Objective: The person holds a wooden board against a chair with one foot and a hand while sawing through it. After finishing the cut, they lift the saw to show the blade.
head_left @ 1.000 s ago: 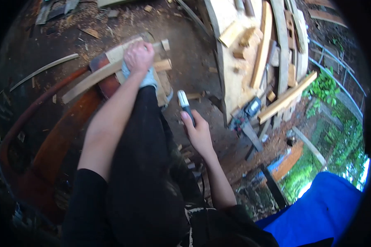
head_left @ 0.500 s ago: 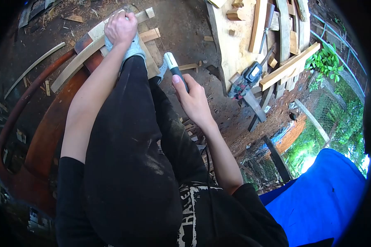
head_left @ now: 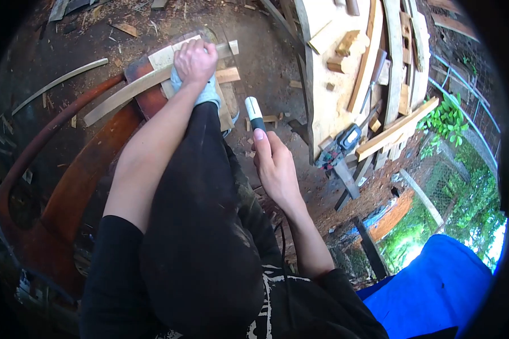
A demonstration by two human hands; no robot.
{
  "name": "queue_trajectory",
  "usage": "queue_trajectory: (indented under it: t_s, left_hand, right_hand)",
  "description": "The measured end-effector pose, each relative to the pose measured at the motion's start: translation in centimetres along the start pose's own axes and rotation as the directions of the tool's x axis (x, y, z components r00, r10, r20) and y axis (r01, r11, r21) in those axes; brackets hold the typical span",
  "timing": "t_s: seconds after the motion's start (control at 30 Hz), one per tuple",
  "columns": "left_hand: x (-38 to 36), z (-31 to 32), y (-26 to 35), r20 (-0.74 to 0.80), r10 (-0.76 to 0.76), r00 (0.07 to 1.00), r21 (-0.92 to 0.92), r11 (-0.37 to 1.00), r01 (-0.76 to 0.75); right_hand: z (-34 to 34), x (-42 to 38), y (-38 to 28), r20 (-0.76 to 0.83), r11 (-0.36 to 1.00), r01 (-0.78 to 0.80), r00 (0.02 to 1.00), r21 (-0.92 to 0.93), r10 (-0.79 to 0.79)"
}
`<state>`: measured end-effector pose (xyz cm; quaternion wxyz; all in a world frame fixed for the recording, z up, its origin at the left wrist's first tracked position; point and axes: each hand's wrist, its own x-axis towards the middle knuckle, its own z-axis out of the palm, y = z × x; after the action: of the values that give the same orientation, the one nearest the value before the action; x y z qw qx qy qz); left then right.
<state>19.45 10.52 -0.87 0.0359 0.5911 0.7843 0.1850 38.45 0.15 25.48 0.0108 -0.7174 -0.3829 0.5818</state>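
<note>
Right hand [head_left: 278,169] turned more upright, fingers clamped on white-tipped handle [head_left: 254,112], left hand [head_left: 195,62] at wooden strip [head_left: 117,100], fingers curled together

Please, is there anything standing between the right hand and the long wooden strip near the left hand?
Yes. The black-clothed leg and light-blue footwear stand between the right hand and most of the wooden strip. A shorter wooden piece lies before its right end.
</note>
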Motion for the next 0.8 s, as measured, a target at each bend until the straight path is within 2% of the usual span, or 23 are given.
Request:
queue_trajectory:
  t_s: [0.07, 0.17, 0.27, 0.37, 0.47, 0.57, 0.63, 0.7, 0.73, 0.8]
  left_hand:
    - [-0.1, 0.0, 0.0, 0.018, 0.000, 1.000, -0.004, 1.000, 0.000]
    - [0.1, -0.2, 0.2, 0.041, -0.027, 0.999, -0.008, 1.000, 0.027]
    - [0.1, -0.3, 0.4, 0.016, -0.025, 1.000, -0.008, 1.000, 0.025]
    - [0.1, 0.1, 0.4, -0.043, -0.024, 0.999, -0.015, 1.000, 0.023]
    - [0.1, -0.3, 0.4, 0.022, -0.039, 0.999, -0.025, 0.999, 0.040]
    - [-0.1, 0.2, 0.2, -0.034, -0.025, 0.999, -0.044, 0.999, 0.024]
    - [-0.7, -0.1, 0.3, -0.018, -0.026, 0.999, -0.047, 0.999, 0.025]
    - [-0.1, 0.0, 0.4, -0.039, -0.019, 0.999, -0.045, 0.999, 0.017]
    - [-0.1, 0.1, 0.4, -0.043, -0.022, 0.999, -0.046, 0.999, 0.020]
    - [-0.1, 0.1, 0.3, -0.025, -0.035, 0.999, -0.061, 0.998, 0.033]
  right_hand:
    - [0.6, 2.6, 0.7, -0.081, 0.993, 0.114, 0.990, -0.041, -0.117]
    - [1.6, 10.0, 0.4, -0.070, 0.985, 0.151, 0.985, -0.084, -0.157]
    - [4.8, 16.3, -0.6, -0.145, 0.981, 0.135, 0.977, -0.135, -0.155]
    - [6.2, 18.3, -2.2, -0.217, 0.987, 0.098, 0.968, -0.131, -0.125]
    - [5.2, 16.6, -3.1, -0.185, 0.983, 0.081, 0.976, -0.166, -0.112]
    - [4.9, 13.3, -2.7, -0.165, 0.993, 0.077, 0.982, -0.094, -0.092]
    - [4.1, 9.5, -0.7, -0.184, 0.970, 0.213, 0.955, -0.116, -0.231]
    - [2.8, 4.2, 0.3, -0.129, 0.988, 0.146, 0.980, -0.059, -0.153]
    - [2.0, 1.4, 1.1, -0.137, 0.978, 0.194, 0.970, -0.071, -0.202]
    - [0.0, -3.5, 2.3, -0.069, 0.987, 0.149, 0.987, 0.054, -0.145]
